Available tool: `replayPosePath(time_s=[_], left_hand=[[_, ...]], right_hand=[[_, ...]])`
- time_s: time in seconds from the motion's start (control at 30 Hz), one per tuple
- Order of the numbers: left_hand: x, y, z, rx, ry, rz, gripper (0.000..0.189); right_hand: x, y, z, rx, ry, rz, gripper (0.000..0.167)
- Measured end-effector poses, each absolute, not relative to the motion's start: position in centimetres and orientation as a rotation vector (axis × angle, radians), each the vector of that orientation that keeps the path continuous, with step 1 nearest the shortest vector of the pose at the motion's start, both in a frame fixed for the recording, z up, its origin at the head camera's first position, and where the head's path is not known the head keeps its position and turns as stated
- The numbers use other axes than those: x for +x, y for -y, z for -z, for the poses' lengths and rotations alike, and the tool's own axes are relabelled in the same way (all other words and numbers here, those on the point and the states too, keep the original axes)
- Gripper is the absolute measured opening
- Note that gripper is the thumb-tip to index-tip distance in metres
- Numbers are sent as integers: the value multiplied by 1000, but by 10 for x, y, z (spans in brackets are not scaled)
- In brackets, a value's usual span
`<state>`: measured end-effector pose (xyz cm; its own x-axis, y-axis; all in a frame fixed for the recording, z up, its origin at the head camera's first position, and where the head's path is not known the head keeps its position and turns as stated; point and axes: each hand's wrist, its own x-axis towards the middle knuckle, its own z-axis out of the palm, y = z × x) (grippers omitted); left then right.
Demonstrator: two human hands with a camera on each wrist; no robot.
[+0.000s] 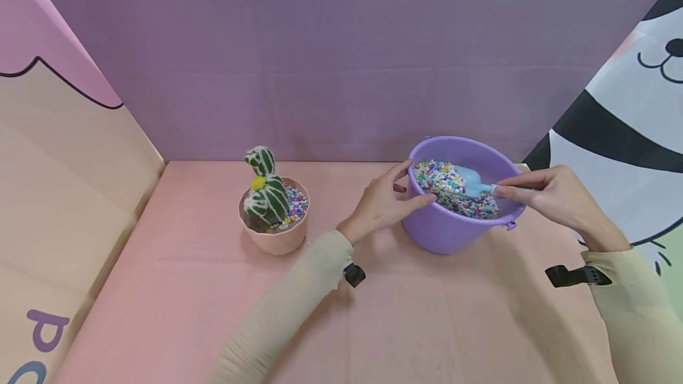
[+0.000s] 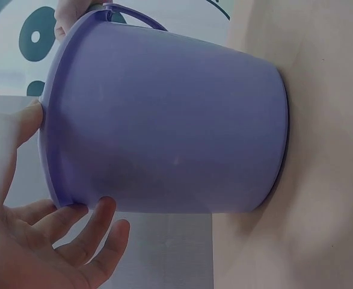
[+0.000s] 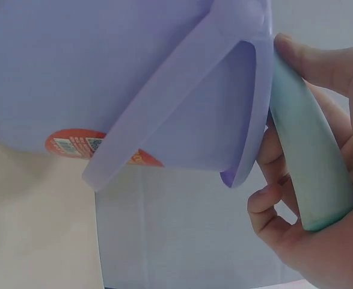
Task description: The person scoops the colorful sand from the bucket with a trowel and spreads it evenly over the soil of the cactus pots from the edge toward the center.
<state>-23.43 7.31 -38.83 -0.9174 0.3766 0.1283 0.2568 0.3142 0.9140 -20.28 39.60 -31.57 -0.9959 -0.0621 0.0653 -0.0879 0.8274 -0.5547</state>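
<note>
A purple bucket (image 1: 445,233) stands on the table, partly filled with small multicoloured beads (image 1: 485,206). My left hand (image 1: 381,197) holds the bucket by its near left rim, thumb and fingertips spread apart along it. In the left wrist view, those fingers (image 2: 107,220) are slightly bent at the rim and side. My right hand (image 1: 560,197) grips the handle of a light blue scoop (image 1: 469,179) over the bucket's right rim. Beads heap in the scoop's blade inside the bucket. The right wrist view shows its thick pale handle (image 3: 311,156) lying in the palm.
Left of the bucket stands a pale peach pot (image 1: 277,242) with a green-and-white striped cactus (image 1: 269,197) bearing a yellow flower, and coloured beads. The bucket's handle (image 3: 158,96) hangs down its side. A purple backdrop (image 1: 341,64) closes the table's rear, with printed panels at both sides.
</note>
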Motion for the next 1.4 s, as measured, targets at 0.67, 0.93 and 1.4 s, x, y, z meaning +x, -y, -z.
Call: replayPosePath(time_s=[0.67,0.93,1.4], left_hand=[[-232,-73,389,590,-2492,-1647,91],[-232,-74,389,588,-2533,-1618,89],[-232,-69,385,609,-2556,-1649,82]], right_hand=[[-198,-399,317,86,2956,-875,40],[-196,-399,317,64,2958,-872,41],[-191,-398,310,39,2975,-873,44]])
